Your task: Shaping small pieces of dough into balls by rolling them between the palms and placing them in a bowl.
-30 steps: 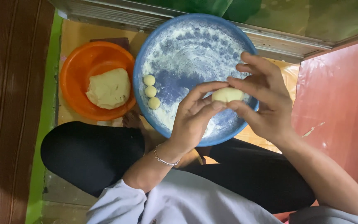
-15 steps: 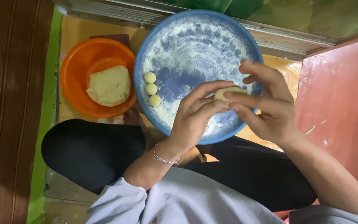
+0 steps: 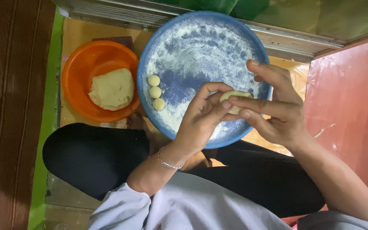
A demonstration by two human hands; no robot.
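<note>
A yellowish mat [image 3: 79, 32] was spread over the floor; an orange bowl [image 3: 75, 81] and a floured blue tray [image 3: 148, 55] were set on it.

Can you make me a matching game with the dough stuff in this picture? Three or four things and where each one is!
Things:
1. big dough lump
2. three small dough balls
3. dough piece
4. bracelet

Places:
A. in a row on the floured blue tray
B. on the left wrist
C. in the orange bowl
D. between the fingers of both hands

Pairs: 1-C, 2-A, 3-D, 4-B
</note>
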